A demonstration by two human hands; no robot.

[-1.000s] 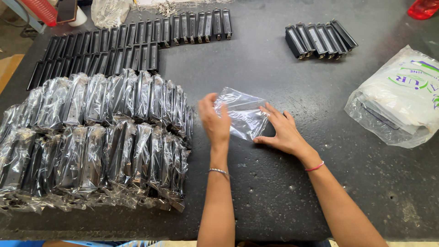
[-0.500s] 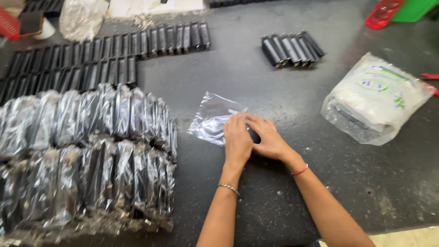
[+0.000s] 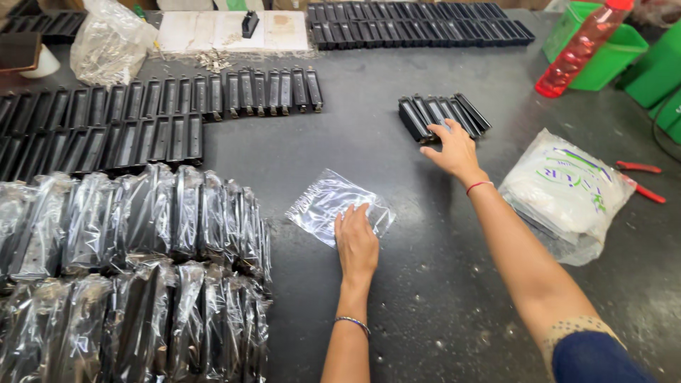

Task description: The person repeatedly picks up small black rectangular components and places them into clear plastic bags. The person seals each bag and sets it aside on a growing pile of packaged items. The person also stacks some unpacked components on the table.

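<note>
The left hand (image 3: 357, 241) lies flat and open, palm down, on a small clear plastic bag (image 3: 328, 204) that rests on the dark table (image 3: 425, 298) just right of the wrapped stacks; the fingers press the bag's near edge. The right hand (image 3: 454, 147) is stretched out to a short row of black parts (image 3: 443, 115) farther back on the table; its fingers are spread and touch the near ends of the parts, with nothing gripped. Left of the bag stand rows of black parts wrapped in clear bags (image 3: 135, 241); behind them lie unwrapped black parts in rows (image 3: 142, 120); right of the arm sits a white sack of bags (image 3: 567, 191); red pliers (image 3: 642, 181) lie beside it.
</note>
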